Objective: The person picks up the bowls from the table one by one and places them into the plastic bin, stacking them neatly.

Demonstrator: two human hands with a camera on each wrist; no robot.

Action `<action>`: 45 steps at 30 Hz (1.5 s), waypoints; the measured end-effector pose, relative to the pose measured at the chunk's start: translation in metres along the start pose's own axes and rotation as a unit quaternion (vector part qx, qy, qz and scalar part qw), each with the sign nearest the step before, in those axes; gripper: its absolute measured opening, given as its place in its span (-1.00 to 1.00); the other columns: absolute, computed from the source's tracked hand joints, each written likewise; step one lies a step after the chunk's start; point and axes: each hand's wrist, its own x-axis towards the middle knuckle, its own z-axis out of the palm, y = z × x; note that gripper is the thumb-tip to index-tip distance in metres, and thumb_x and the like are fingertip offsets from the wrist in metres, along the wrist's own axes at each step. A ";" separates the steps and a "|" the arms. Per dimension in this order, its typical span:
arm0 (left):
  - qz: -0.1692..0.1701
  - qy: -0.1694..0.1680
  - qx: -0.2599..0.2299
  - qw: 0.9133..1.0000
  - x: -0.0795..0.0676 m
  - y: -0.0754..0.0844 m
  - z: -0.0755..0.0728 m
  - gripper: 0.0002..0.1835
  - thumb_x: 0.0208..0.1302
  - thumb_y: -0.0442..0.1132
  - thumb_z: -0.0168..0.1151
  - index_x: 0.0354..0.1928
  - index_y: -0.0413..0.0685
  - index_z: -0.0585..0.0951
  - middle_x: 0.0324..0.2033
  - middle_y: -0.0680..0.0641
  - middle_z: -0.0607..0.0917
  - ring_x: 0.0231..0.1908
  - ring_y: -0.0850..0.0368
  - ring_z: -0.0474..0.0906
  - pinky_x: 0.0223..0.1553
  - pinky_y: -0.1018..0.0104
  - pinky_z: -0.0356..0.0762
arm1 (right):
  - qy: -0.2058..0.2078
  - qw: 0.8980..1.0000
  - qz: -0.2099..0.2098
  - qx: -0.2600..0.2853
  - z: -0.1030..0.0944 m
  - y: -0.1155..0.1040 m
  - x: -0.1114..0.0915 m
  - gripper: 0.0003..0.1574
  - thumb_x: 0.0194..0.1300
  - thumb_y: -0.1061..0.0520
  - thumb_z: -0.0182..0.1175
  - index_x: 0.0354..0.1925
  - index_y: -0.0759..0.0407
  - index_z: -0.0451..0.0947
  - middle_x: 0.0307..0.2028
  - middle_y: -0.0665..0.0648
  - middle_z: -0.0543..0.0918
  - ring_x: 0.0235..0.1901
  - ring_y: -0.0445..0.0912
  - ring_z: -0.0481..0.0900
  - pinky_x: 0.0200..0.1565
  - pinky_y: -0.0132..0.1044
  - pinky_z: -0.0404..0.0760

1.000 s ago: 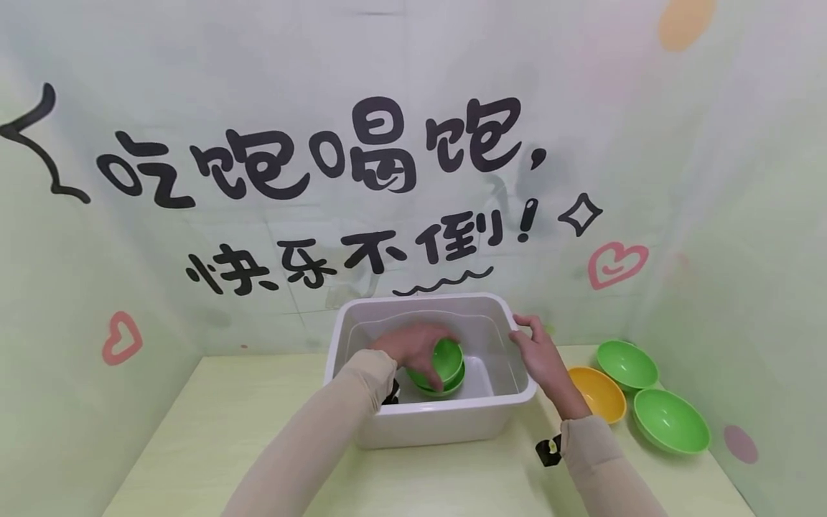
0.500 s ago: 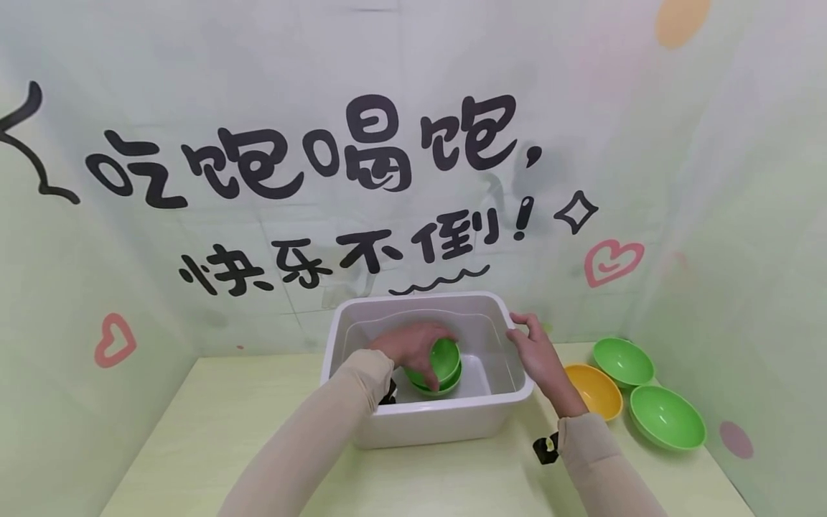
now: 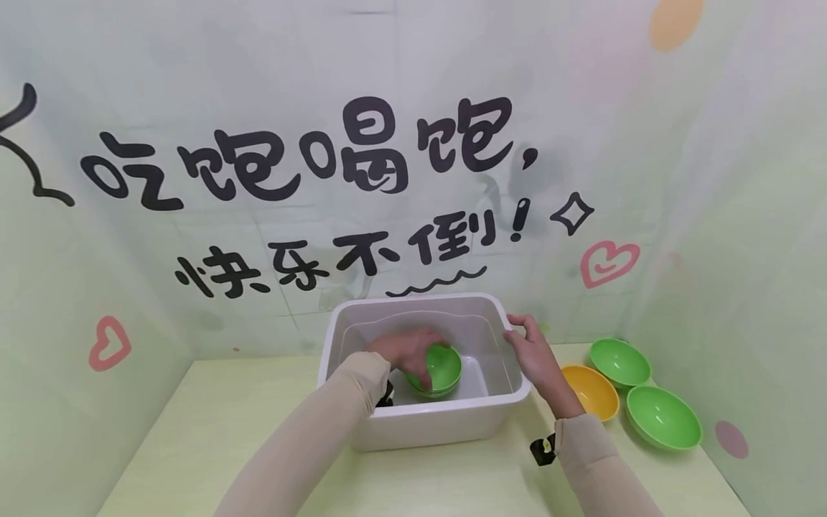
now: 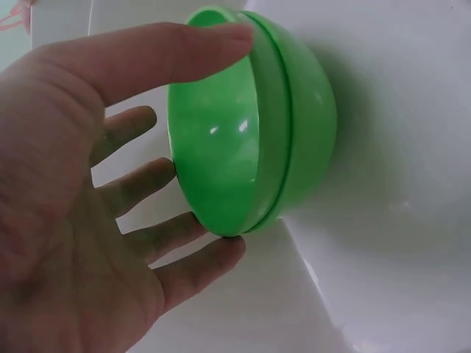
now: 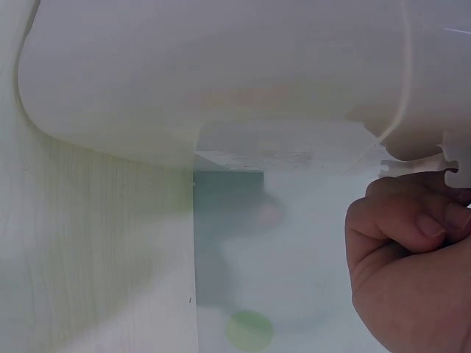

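Observation:
A white plastic bin [image 3: 426, 427] stands on the table near the back wall. Inside it, a green bowl [image 3: 446, 369] sits nested in a second green bowl [image 4: 315, 118]. My left hand [image 3: 408, 353] reaches into the bin beside them. In the left wrist view its thumb [image 4: 184, 51] lies over the upper bowl's rim, and the spread, nearly straight fingers [image 4: 195, 268] lie along the rim's other side, some touching it. My right hand [image 3: 535, 359] grips the bin's right rim, with curled fingers visible in the right wrist view.
On the table [image 3: 239, 409] right of the bin are an orange bowl [image 3: 596, 391] and two larger green bowls, one at the back [image 3: 620, 361] and one in front [image 3: 664, 416]. Walls with printed lettering and hearts close off the back and both sides.
The upper green bowl has gone from tilted to sitting level in the lower one. My left fingers have loosened around it. The right hand keeps its hold on the bin.

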 end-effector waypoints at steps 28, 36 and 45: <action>-0.021 0.121 -0.035 0.992 -0.001 0.005 -0.030 -0.61 0.29 -0.20 0.26 0.16 0.00 0.68 0.02 0.00 0.74 0.06 0.09 0.61 0.18 0.14 0.56 | 0.000 1.000 -0.003 0.006 0.001 0.004 0.001 -0.42 0.58 -0.04 -0.09 0.42 0.15 0.24 0.40 0.34 0.42 0.13 0.23 0.62 0.10 0.07 0.70; -0.017 0.174 -0.048 0.983 -0.014 0.014 -0.056 -0.68 0.35 -0.17 0.23 0.10 -0.02 0.70 -0.11 0.03 0.75 -0.09 0.13 0.62 0.06 0.17 0.59 | 0.004 1.000 0.002 0.002 0.000 0.001 0.000 -0.41 0.58 -0.07 -0.07 0.43 0.12 0.25 0.43 0.31 0.39 0.15 0.23 0.59 0.17 0.12 0.65; -0.001 0.208 -0.047 0.977 -0.046 0.027 -0.083 -0.72 0.38 -0.14 0.21 0.07 0.03 0.69 -0.12 0.05 0.75 -0.11 0.13 0.63 0.00 0.20 0.60 | -0.006 0.995 -0.016 -0.103 -0.005 -0.008 0.000 -0.35 0.59 -0.23 -0.12 0.41 0.10 0.25 0.27 0.37 0.56 0.13 0.21 0.61 0.14 0.06 0.67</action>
